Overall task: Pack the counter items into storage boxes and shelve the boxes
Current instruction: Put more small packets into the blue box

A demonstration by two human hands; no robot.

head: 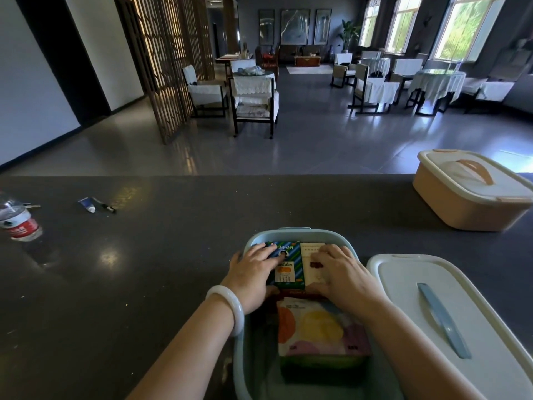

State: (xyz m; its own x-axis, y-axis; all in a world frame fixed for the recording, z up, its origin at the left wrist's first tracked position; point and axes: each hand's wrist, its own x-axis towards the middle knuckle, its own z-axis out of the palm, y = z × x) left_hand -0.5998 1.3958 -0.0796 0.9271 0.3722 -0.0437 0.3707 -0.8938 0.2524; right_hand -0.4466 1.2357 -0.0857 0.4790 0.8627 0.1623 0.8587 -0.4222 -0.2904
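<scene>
A light blue storage box (291,235) stands open on the dark counter in front of me. Inside its far end lie a green and blue carton (288,269) and a cream booklet (313,251) side by side. My left hand (253,272) rests on the carton with fingers spread, thumb at its near edge. My right hand (343,272) lies flat on the booklet. Nearer me in the box sits a pack with orange, yellow and pink circles (320,327). The box's white lid with a blue handle (444,319) lies to the right.
A peach storage box with a closed lid (473,194) stands at the right far edge. On the left of the counter (173,255) lie a water bottle (20,223), a small tube (87,204), a dark pen (104,205) and keys (34,206). Beyond is a room with tables and chairs.
</scene>
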